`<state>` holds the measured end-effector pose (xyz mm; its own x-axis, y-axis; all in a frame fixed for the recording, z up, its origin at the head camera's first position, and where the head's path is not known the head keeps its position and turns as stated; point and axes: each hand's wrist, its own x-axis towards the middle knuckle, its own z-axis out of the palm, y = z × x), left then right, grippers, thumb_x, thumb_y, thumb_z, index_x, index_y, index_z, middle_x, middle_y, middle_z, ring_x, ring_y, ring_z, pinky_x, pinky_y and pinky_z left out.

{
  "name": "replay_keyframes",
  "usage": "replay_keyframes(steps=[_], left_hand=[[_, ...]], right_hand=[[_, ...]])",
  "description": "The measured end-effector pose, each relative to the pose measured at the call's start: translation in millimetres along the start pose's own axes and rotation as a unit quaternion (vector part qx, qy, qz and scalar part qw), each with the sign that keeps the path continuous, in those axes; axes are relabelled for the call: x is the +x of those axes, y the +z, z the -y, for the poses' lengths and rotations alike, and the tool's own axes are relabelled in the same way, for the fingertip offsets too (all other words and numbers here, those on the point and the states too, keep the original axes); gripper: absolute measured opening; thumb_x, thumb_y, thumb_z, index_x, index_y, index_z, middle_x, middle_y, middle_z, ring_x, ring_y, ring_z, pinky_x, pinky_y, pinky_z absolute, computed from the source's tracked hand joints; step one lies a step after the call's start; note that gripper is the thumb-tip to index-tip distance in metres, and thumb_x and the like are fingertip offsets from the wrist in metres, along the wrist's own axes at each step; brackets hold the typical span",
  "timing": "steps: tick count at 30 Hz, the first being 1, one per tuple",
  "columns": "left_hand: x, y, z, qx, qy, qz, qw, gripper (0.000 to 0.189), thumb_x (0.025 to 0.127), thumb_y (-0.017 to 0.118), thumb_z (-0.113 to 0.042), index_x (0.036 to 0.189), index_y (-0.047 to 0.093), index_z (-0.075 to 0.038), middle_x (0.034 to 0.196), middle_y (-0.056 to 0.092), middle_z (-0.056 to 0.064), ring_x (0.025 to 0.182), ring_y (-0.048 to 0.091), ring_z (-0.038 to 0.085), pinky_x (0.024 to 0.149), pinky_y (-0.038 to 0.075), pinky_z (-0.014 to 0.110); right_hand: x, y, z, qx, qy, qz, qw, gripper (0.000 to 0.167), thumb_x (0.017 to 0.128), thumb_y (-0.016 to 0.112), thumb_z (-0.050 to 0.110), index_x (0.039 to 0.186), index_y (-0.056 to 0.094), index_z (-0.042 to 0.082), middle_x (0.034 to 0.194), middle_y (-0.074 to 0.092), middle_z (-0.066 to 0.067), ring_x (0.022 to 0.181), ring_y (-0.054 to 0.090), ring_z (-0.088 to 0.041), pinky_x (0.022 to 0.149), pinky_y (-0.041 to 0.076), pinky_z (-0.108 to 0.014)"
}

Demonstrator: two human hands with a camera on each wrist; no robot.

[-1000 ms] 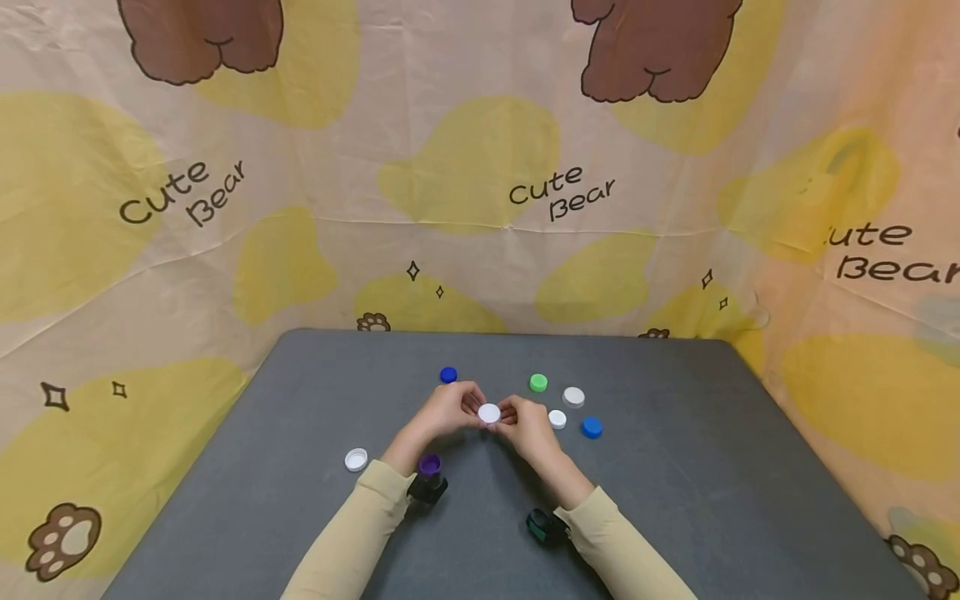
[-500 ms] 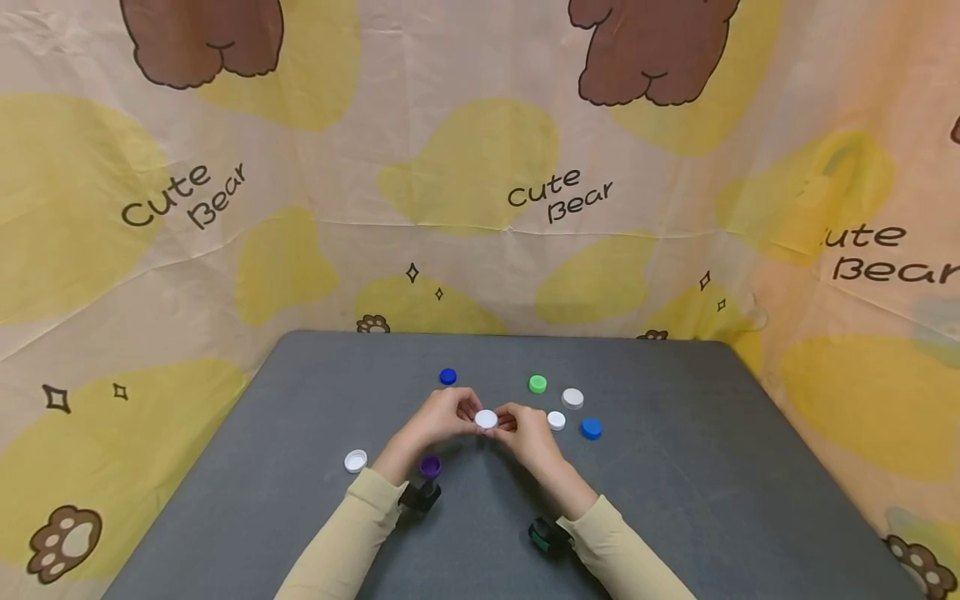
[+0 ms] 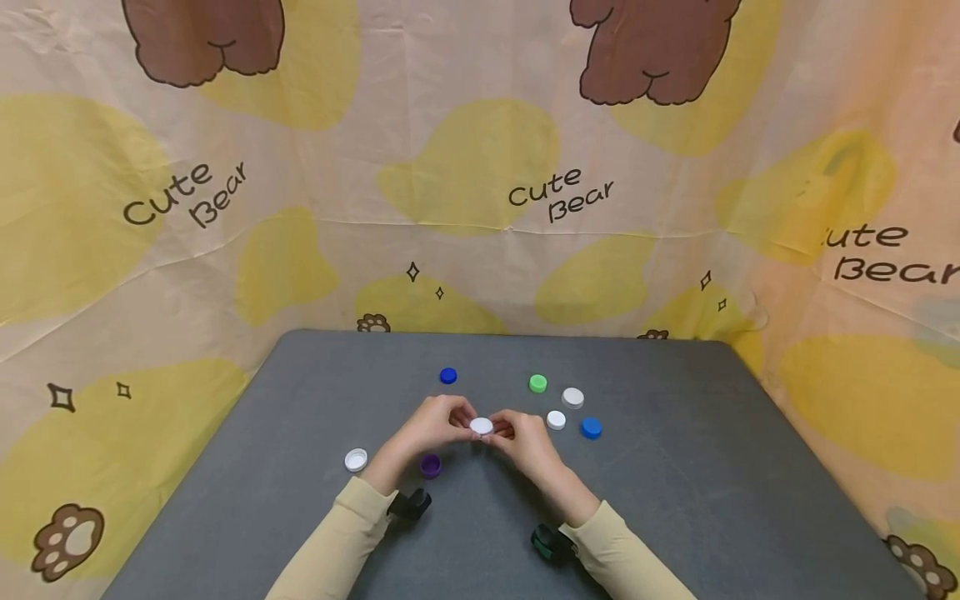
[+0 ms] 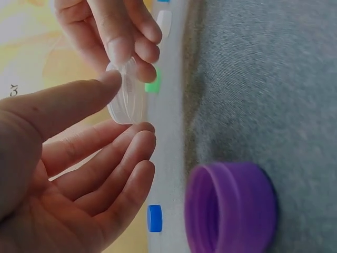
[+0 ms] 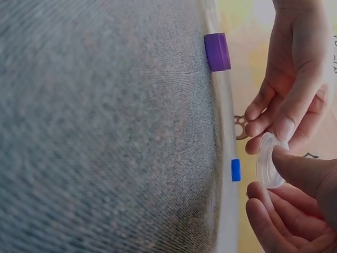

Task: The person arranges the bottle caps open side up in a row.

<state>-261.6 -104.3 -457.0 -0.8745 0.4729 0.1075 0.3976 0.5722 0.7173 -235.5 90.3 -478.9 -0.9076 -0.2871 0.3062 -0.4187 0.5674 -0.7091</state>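
Observation:
Between both hands, over the middle of the table in the head view, is a round white bottle cap [image 3: 482, 426], its flat top facing up. From the wrists it looks translucent, with a ridged side. My left hand [image 3: 437, 423] pinches its left edge between thumb and fingers. On the opposite edge, my right hand [image 3: 527, 440] pinches it the same way. The left wrist view shows the cap [image 4: 129, 100] clear of the table surface. Close to my left wrist lies a purple cap [image 3: 431, 466], hollow side up.
A white cap [image 3: 356, 459] lies left of my left forearm. Beyond the hands are a dark blue cap [image 3: 447, 376] and a green cap [image 3: 537, 383]. Two white caps, one larger [image 3: 573, 397], and a blue cap [image 3: 592, 427] sit right of my right hand on the grey table [image 3: 712, 483].
Both hands have drawn the white cap a little toward the person and slightly left, keeping their pinch. The purple cap now shows clear of the left wrist strap. Other caps stay put.

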Motion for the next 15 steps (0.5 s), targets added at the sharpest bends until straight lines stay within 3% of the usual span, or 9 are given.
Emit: replay_keyframes(steps=[7, 15], left_hand=[[-7.3, -0.1, 6.3, -0.001, -0.004, -0.001, 1.0, 0.022, 0.079, 0.077, -0.024, 0.092, 0.068, -0.009, 0.083, 0.069, 0.0, 0.073, 0.062, 0.008, 0.064, 0.05, 0.023], [-13.2, -0.6, 8.6, -0.003, -0.007, -0.003, 1.0, 0.02, 0.083, 0.073, -0.03, 0.093, 0.071, -0.012, 0.083, 0.07, -0.002, 0.072, 0.061, 0.007, 0.063, 0.049, 0.024]], right_hand=[[-2.5, 1.1, 3.1, -0.001, -0.028, -0.002, 0.9996, 0.024, 0.081, 0.074, 0.017, 0.099, 0.069, 0.001, 0.087, 0.072, -0.009, 0.075, 0.069, -0.015, 0.064, 0.052, -0.018], [-2.8, 3.0, 3.5, 0.004, -0.033, -0.011, 0.9994, 0.026, 0.084, 0.072, 0.023, 0.101, 0.069, 0.004, 0.087, 0.073, -0.008, 0.075, 0.069, -0.015, 0.065, 0.053, -0.02]])
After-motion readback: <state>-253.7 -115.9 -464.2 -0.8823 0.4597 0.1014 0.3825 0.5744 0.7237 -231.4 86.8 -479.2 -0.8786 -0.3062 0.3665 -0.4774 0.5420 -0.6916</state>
